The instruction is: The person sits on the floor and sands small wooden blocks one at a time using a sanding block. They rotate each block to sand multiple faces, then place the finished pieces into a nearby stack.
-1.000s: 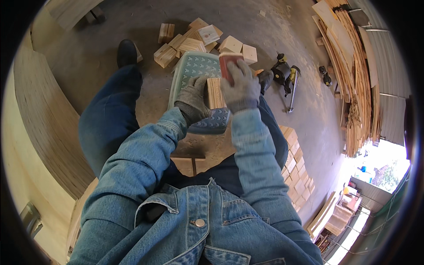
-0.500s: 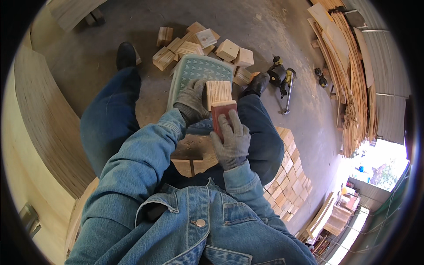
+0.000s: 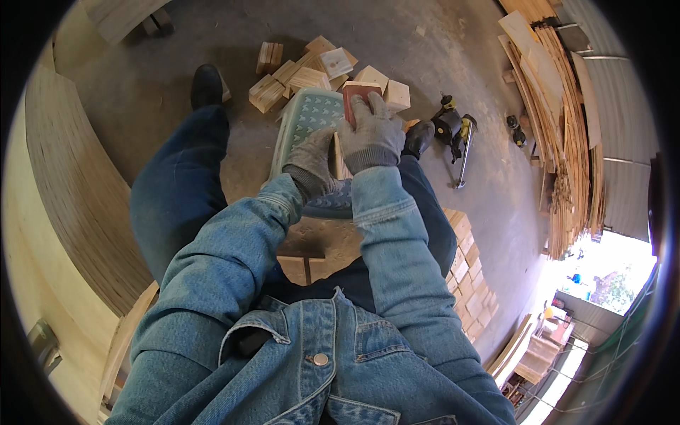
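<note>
My gloved left hand [image 3: 310, 161] grips the side of a pale wooden block [image 3: 341, 157] over a light green plastic stool [image 3: 287, 134]. Most of that block is hidden under my right hand and wrist. In my gloved right hand [image 3: 372, 134] is a reddish-brown sanding block [image 3: 353, 96], pressed under the fingers at the far end of the wooden block. Its face against the wood is out of sight.
Loose wooden blocks [image 3: 310, 76] lie heaped beyond the stool. Several neatly stacked blocks [image 3: 467, 273] stand right of my leg. A yellow-and-black power tool [image 3: 448, 127] rests on the floor by my right shoe. Long timber strips [image 3: 559, 134] lean at the far right.
My right hand has pushed the sanding block away from me along the wooden block, its forearm now stretched further out. My left hand stays nearly in place on the wooden block.
</note>
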`<state>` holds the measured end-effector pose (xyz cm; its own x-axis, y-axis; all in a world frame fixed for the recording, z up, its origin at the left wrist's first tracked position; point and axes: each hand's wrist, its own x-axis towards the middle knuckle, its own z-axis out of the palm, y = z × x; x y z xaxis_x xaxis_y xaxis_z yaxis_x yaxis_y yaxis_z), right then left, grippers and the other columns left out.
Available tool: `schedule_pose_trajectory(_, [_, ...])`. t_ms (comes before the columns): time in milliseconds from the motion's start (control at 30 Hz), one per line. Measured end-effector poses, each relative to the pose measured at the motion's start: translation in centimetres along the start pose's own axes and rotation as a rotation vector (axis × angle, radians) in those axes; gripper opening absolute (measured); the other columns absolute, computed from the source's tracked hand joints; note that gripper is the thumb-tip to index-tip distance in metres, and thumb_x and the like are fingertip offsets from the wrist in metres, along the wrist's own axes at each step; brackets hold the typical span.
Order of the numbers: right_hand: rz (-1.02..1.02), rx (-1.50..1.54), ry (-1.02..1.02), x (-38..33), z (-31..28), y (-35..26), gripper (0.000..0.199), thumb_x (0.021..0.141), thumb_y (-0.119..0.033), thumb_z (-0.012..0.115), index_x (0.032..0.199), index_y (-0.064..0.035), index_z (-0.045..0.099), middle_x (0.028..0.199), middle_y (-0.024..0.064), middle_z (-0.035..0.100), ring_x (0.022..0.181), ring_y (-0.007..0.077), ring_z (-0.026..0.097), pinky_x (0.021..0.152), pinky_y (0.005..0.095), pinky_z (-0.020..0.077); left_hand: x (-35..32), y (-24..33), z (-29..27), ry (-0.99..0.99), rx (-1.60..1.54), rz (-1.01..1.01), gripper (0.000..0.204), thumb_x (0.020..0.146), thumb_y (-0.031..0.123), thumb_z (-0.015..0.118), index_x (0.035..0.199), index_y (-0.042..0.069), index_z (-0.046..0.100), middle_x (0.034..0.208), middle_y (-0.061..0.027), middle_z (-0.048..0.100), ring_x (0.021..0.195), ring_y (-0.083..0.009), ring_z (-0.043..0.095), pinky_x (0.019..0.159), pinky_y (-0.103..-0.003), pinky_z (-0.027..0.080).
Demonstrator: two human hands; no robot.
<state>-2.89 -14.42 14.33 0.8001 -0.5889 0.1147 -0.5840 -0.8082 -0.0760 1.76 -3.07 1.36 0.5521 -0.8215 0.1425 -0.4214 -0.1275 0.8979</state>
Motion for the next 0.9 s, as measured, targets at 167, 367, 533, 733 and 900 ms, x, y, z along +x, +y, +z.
schedule_pose_trajectory(167, [0.016, -0.008, -0.082, -7.4, -2.0, 0.7, 0.059, 0.091, -0.039, 0.073, 0.146, -0.0191, 0.067, 0.161, 0.0112, 0.050, 0.123, 0.0466, 0.060, 0.103, 0.0577, 0.0508, 0.2, 1.3, -1.1, -0.003, -0.099, -0.010, 0.079, 0.079, 0.029, 0.093, 0.143, 0.006, 0.053, 0.134, -0.0190, 0.063, 0.127, -0.0361, 0.061, 0.114, -0.046, 0.048])
schedule_pose_trajectory(367, [-0.037, 0.022, -0.039, -16.6, -2.5, 2.2, 0.060, 0.089, -0.033, 0.076, 0.147, -0.0185, 0.067, 0.161, 0.0117, 0.049, 0.127, 0.0453, 0.056, 0.103, 0.0599, 0.0487, -0.1, 0.7, -0.7, 0.062, -0.080, -0.036, 0.079, 0.071, 0.032, 0.093, 0.139, 0.009, 0.059, 0.134, -0.0209, 0.064, 0.130, -0.0383, 0.061, 0.113, -0.045, 0.052])
schedule_pose_trajectory(533, [-0.060, -0.067, -0.022, -13.3, -2.5, 1.6, 0.059, 0.089, -0.034, 0.075, 0.145, -0.0185, 0.067, 0.160, 0.0106, 0.050, 0.123, 0.0450, 0.058, 0.101, 0.0602, 0.0496, 0.0, 0.9, -0.8, 0.002, -0.075, -0.059, 0.079, 0.072, 0.032, 0.092, 0.139, 0.010, 0.058, 0.134, -0.0208, 0.063, 0.129, -0.0405, 0.061, 0.113, -0.046, 0.051])
schedule_pose_trajectory(733, [-0.026, -0.077, -0.084, -1.6, -2.3, -1.2, 0.054, 0.092, -0.034, 0.073, 0.142, -0.0180, 0.068, 0.157, 0.0095, 0.051, 0.119, 0.0452, 0.061, 0.097, 0.0580, 0.0530, 0.1, 0.2, 0.1, 0.035, -0.127, 0.004, 0.078, 0.075, 0.022, 0.094, 0.141, 0.007, 0.056, 0.134, -0.0173, 0.063, 0.131, -0.0337, 0.060, 0.117, -0.043, 0.046])
schedule_pose_trajectory(900, [-0.029, -0.077, -0.098, -1.5, -1.9, -1.2, 0.054, 0.092, -0.036, 0.073, 0.143, -0.0181, 0.067, 0.158, 0.0087, 0.051, 0.120, 0.0457, 0.061, 0.098, 0.0578, 0.0531, -0.1, -0.4, 0.3, 0.048, -0.144, -0.026, 0.080, 0.075, 0.024, 0.094, 0.143, 0.006, 0.055, 0.136, -0.0166, 0.064, 0.132, -0.0326, 0.060, 0.118, -0.043, 0.046])
